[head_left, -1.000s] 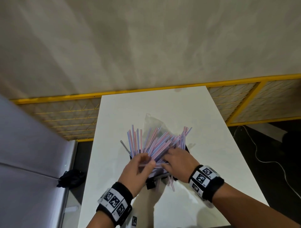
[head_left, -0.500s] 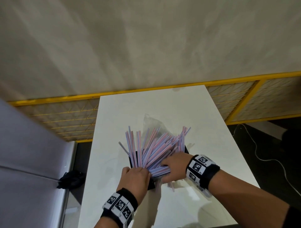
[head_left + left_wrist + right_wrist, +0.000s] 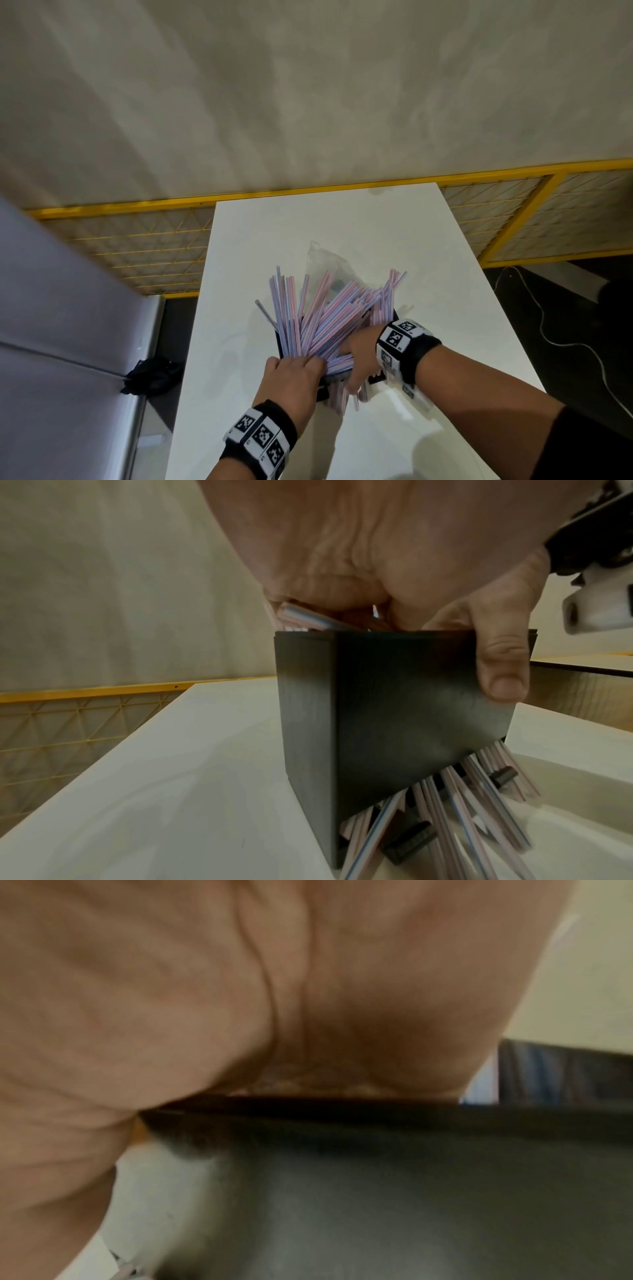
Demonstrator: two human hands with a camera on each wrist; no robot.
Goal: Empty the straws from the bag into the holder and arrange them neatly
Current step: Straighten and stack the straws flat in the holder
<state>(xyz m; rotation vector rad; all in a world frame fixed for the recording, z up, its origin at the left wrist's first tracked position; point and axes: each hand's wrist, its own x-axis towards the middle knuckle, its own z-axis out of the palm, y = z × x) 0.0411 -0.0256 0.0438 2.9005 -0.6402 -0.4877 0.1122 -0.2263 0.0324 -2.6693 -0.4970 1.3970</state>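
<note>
Many pink, blue and white striped straws fan out of a black box holder on the white table. My left hand curls over the near ends of the straws at the holder's rim. My right hand reaches into the bundle from the right, its thumb pressed on the holder's near wall. The holder looks tilted, with several loose straws beneath it. The clear bag lies crumpled behind the straws. The right wrist view shows only my palm over the dark holder.
Small black pieces lie with the loose straws under the holder. A yellow mesh fence runs behind the table. On the floor are a black object at the left and a white cable at the right.
My left hand has moved forward onto the straws' near ends. My right hand has slid to the holder's near right side, thumb over its wall. The straws are bunched closer.
</note>
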